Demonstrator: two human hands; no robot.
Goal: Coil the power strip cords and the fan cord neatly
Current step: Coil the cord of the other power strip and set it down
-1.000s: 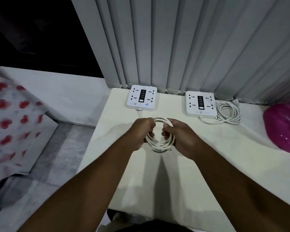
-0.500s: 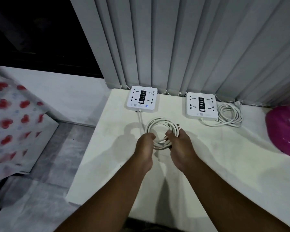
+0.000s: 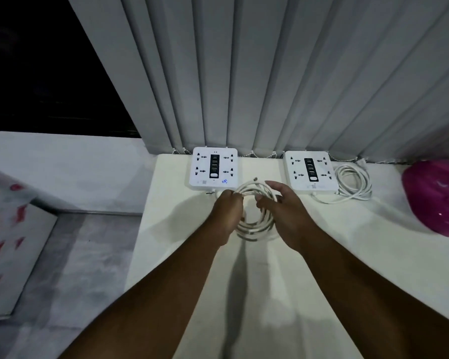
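Two white square power strips lie at the back of the white table [image 3: 309, 268]: the left strip [image 3: 214, 167] and the right strip [image 3: 310, 170]. The left strip's white cord [image 3: 254, 229] is gathered into a round coil just in front of it. My left hand [image 3: 227, 212] grips the coil's left side with curled fingers. My right hand [image 3: 283, 211] holds the coil's right side, thumb under the loops and fingers partly spread over them. The right strip's cord [image 3: 353, 183] lies coiled beside that strip. No fan is in view.
Grey vertical blinds [image 3: 270, 73] hang right behind the strips. A glossy pink object [image 3: 436, 198] sits at the table's right edge. Left of the table the floor drops away, with a red-patterned white cloth [image 3: 5, 229] at far left.
The coil and both hands have moved up the table toward the left strip. My right hand's fingers have spread out from a tighter grip.
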